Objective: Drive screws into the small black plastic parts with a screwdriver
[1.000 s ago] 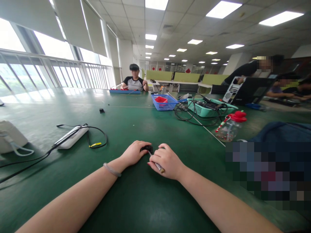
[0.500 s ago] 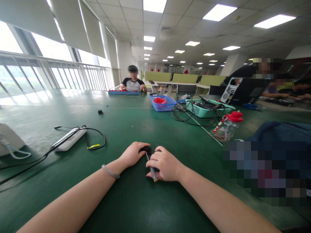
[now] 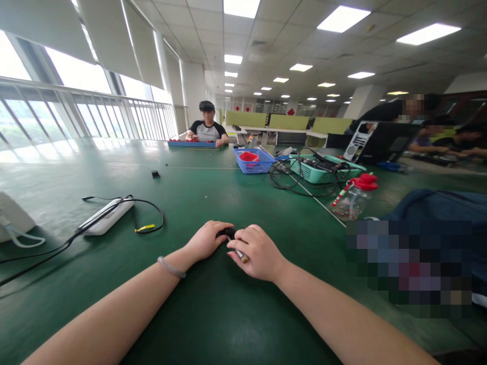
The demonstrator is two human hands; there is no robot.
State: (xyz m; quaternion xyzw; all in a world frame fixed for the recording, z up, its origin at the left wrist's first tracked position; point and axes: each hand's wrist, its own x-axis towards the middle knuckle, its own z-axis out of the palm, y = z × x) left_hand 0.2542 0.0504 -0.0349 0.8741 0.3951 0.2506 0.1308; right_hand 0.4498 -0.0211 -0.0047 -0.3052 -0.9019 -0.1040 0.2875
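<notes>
Both my hands rest on the green table [image 3: 213, 314], close together. My left hand [image 3: 207, 239] is curled over a small black part [image 3: 229, 232] and holds it down. My right hand [image 3: 255, 252] is closed round a thin tool [image 3: 241, 255] with a metal shaft, whose tip points at the black part. Only the tool's end shows below my fingers. A pale bracelet sits on my left wrist.
A white power strip [image 3: 104, 216] with black cables lies to the left. A blue basket [image 3: 254, 160], a green basket of cables [image 3: 323, 170] and a red-capped bottle [image 3: 353, 195] stand at right. Another person sits at the far end; others are at the right.
My right hand has turned the tool: its visible end has shortened and swung from pointing down towards me to lying under my fingers. My left hand has stayed on the black part.
</notes>
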